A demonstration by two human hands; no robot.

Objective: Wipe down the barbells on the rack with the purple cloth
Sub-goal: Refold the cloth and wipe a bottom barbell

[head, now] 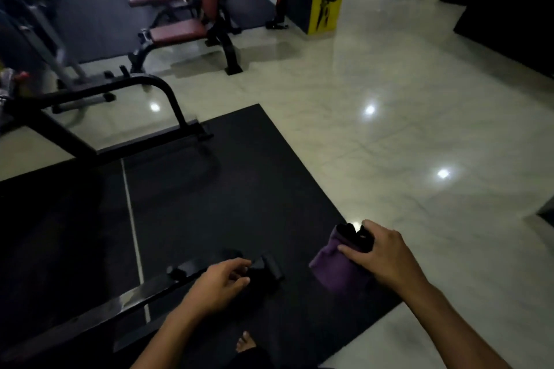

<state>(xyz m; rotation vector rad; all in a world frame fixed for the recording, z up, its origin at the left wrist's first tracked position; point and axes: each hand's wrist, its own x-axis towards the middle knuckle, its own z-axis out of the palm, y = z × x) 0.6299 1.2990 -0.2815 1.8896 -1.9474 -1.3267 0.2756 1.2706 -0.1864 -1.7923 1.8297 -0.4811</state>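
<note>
Head view: your right hand grips the purple cloth, wrapped round a black bar end above the edge of the black floor mat. Your left hand hangs loosely curled, grasping nothing, over the black rack foot. A red-padded bench stands well apart on the pale tiles.

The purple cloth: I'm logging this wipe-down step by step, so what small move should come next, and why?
Probably slide the right hand, which grips the purple cloth around a dark bar end, along that bar to rub it. The cloth is already wrapped on, and the left hand hovers with curled fingers over the black bar near the mat, seemingly free to steady it.
</note>
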